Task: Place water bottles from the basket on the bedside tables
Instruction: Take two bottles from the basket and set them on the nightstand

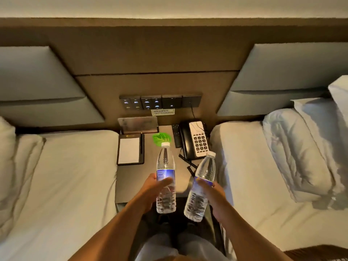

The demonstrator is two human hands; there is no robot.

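I hold two clear water bottles with blue labels and white caps over the near end of a dark bedside table (135, 178) between two beds. My left hand (150, 191) grips the left bottle (165, 166) around its label, held upright. My right hand (212, 194) grips the right bottle (205, 170) at its middle, tilted with its cap leaning right. Both bottles hang above the table's front edge and the gap before it. No basket is in view.
On the table lie a notepad holder with a pen (130, 150), a card stand (138, 125), a green leaf-shaped card (161, 138), a remote (176, 135) and a black phone (195, 140) with a coiled cord. White beds flank both sides. A switch panel (160, 101) sits on the headboard wall.
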